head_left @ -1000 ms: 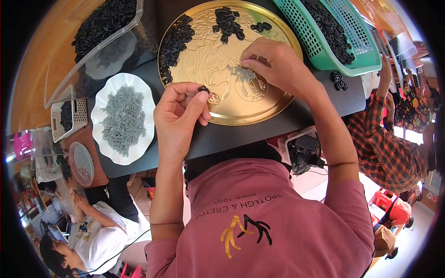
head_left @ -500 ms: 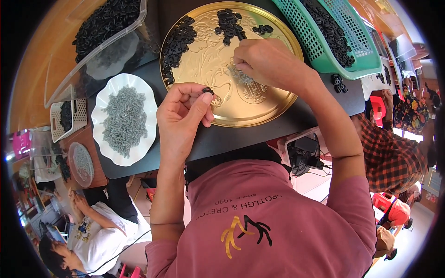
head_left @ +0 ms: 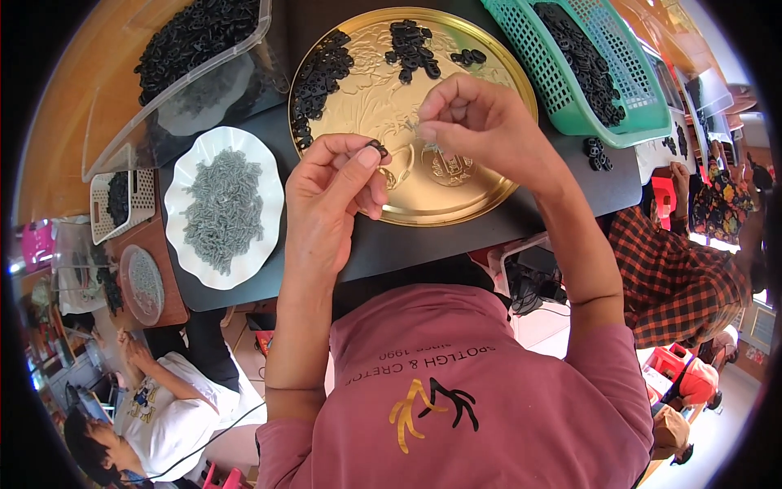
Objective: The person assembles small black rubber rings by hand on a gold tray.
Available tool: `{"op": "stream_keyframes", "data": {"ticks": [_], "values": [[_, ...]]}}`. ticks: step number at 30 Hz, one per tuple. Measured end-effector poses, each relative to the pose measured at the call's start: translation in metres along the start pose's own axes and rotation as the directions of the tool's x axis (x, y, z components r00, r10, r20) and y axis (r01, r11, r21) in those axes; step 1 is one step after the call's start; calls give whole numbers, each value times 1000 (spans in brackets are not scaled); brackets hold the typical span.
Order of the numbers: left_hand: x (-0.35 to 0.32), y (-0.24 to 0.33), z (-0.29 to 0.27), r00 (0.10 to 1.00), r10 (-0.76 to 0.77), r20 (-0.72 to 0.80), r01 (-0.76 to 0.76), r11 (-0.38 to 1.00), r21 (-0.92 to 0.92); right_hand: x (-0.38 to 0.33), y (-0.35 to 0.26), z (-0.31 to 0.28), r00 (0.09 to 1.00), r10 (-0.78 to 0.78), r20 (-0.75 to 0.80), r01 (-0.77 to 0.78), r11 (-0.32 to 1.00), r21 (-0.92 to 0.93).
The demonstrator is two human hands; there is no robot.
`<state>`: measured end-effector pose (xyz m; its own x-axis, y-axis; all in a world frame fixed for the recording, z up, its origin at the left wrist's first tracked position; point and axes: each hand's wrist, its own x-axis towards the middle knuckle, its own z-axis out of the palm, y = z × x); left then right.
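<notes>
In the left hand (head_left: 330, 183) a small black piece (head_left: 378, 148) is pinched above a round golden embossed tray (head_left: 366, 90); the right hand (head_left: 485, 126) is half curled, contents, if any, indiscernible; the tray is flanked by a white scalloped dish (head_left: 274, 191) and a green perforated plastic basket (head_left: 529, 61).

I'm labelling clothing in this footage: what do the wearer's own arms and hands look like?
The left hand and right hand are ungloved. The forearms are bare; short, dusty-pink sleeves end just above the elbows.
</notes>
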<state>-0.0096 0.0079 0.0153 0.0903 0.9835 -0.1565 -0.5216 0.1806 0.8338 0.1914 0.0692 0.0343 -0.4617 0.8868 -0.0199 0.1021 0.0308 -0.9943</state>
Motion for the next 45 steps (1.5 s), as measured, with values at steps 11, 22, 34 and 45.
{"op": "stream_keyframes", "data": {"ticks": [11, 22, 34, 45], "values": [[0, -5, 10, 999, -17, 43, 20, 999, -49, -19, -8, 24, 995, -69, -73, 77, 991, 109], [-5, -6, 11, 999, 26, 25, -27, 998, 51, -21, -20, 20, 999, 47, -1, -47, 994, 101], [-7, -5, 11, 999, 30, 16, -32, 985, 168, -21, -26, 14, 997, 38, 71, -40, 999, 20], [-7, -4, 11, 999, 31, 21, -35, 981, 193, -20, -25, 14, 996, 33, 82, -34, 999, 3]]}}
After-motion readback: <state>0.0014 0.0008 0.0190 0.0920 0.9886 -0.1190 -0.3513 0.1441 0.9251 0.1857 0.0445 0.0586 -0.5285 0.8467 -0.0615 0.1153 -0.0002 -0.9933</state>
